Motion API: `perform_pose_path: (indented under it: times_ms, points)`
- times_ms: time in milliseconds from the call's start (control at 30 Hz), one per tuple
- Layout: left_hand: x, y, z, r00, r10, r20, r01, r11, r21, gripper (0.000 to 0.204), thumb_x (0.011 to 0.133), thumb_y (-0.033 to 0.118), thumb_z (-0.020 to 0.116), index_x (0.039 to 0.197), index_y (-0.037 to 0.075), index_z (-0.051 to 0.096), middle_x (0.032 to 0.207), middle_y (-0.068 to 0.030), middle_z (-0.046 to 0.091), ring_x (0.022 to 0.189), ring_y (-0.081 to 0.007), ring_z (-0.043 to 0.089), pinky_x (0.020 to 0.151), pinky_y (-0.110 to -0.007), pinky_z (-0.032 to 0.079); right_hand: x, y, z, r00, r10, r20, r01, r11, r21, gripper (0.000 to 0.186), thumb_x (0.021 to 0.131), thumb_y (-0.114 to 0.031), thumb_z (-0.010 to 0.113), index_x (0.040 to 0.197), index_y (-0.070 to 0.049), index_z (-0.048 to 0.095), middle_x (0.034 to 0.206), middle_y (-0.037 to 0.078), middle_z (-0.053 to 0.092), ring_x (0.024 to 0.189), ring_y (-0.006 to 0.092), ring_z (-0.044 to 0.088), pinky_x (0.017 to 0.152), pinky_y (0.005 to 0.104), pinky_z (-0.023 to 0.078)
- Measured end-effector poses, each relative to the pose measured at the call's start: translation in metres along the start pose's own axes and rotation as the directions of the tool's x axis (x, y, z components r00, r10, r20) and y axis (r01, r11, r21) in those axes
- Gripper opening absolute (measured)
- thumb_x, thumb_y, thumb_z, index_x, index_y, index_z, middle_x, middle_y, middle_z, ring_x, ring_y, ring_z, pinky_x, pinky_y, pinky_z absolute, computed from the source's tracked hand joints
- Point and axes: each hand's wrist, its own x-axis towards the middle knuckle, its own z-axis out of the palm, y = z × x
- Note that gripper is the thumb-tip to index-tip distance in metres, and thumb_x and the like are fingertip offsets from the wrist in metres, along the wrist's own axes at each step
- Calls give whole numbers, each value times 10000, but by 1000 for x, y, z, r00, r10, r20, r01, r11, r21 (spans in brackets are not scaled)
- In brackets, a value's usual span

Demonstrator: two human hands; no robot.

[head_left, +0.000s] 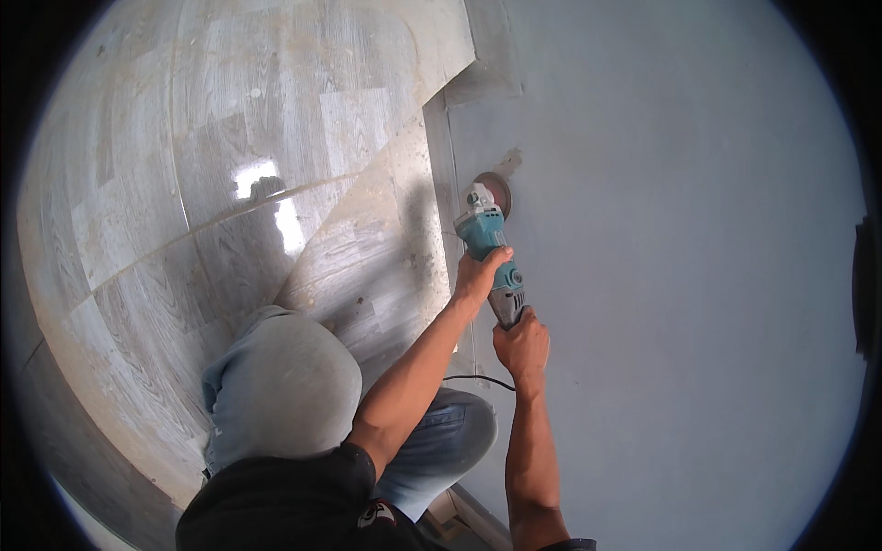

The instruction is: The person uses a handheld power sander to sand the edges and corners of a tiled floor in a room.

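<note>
A teal angle grinder (491, 243) with a reddish-brown disc (499, 190) is held against or very close to the grey wall (680, 230), just below a pale patch (510, 161) near the wall's left edge. My left hand (480, 274) wraps round the body of the grinder, thumb along its top. My right hand (522, 342) grips the rear end of the tool lower down. A black cord (478, 376) runs near my right wrist. Whether the disc is spinning I cannot tell.
The wood-look tiled floor (119, 211) fills the left, with dusty, speckled areas along the wall's foot. My knees (285, 386) in jeans are bent beneath me. A narrow recess or step (478, 78) interrupts the wall's edge above the grinder. A dark object (861, 285) sits at the far right rim.
</note>
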Motion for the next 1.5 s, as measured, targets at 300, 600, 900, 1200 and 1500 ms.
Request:
perform_pose_path:
  times_ms: [300,600,900,1200,1500]
  points:
    - [-5,-1,-1,999,-41,3,41,999,3,497,773,459,706,1047,52,622,1020,-48,617,1004,-174,549,950,-340,385,-3,1,4,998,44,37,-43,998,-43,286,710,-139,658,917,47,595,843,303,674,831,470,665,776,525,532]
    - [-1,-12,-4,999,5,-54,-6,1000,-22,411,810,399,687,1008,42,640,1011,-54,618,1006,-175,548,954,-327,382,-2,8,7,998,19,58,-21,999,36,263,703,-123,647,893,46,578,804,302,663,783,483,656,739,539,534]
    - [26,-22,-7,1000,-9,-15,8,997,-73,460,821,351,702,1124,19,609,1079,-60,585,1021,-179,534,935,-316,390,5,4,2,994,71,83,-82,988,133,255,737,-98,588,945,50,589,846,303,674,829,459,676,781,527,537]
    - [7,-42,-5,989,-130,-70,114,974,-197,405,816,380,685,1052,70,576,1044,-35,541,992,-178,525,912,-335,411,-7,13,-10,979,105,177,-121,989,83,276,737,-99,602,967,51,582,851,294,676,843,455,675,786,528,537]
    - [26,-20,-10,998,-55,43,58,996,-62,482,833,381,680,1173,81,517,1053,-33,528,1012,-192,557,906,-366,454,6,13,13,996,60,63,-71,978,199,275,732,-83,592,964,65,577,837,305,668,821,464,669,773,535,536]
